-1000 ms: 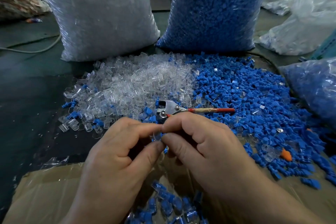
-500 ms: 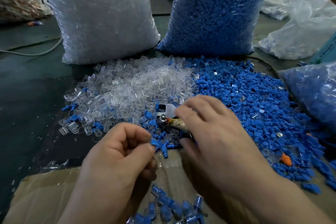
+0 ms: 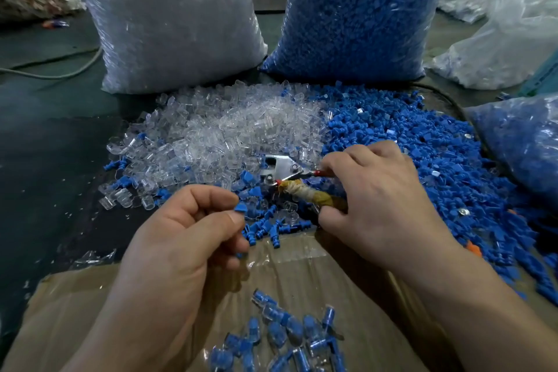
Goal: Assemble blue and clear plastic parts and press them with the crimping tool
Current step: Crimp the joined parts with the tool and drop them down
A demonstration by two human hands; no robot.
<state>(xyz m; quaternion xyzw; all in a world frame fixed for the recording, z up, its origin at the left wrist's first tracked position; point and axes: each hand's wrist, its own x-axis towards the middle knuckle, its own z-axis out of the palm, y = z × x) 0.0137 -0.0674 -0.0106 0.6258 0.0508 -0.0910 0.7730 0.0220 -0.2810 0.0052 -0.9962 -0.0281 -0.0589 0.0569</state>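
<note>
Beside the silver-headed crimping tool (image 3: 282, 170), right hand (image 3: 380, 202) closes on its taped handle; left hand (image 3: 181, 238) pinches a small blue plastic part (image 3: 240, 208), unpressed. Finished blue-and-clear pieces (image 3: 287, 338) lie nearer.

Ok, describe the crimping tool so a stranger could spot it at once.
Start at the two tall bags, clear bag and blue bag. Below them, where the loose clear and blue piles meet, lies the crimping tool under the right hand. It is the only metal thing there, with tape-wrapped and red handles.

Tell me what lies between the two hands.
Head view: loose blue parts and a few clear parts on the table, between left hand and right hand.
</note>
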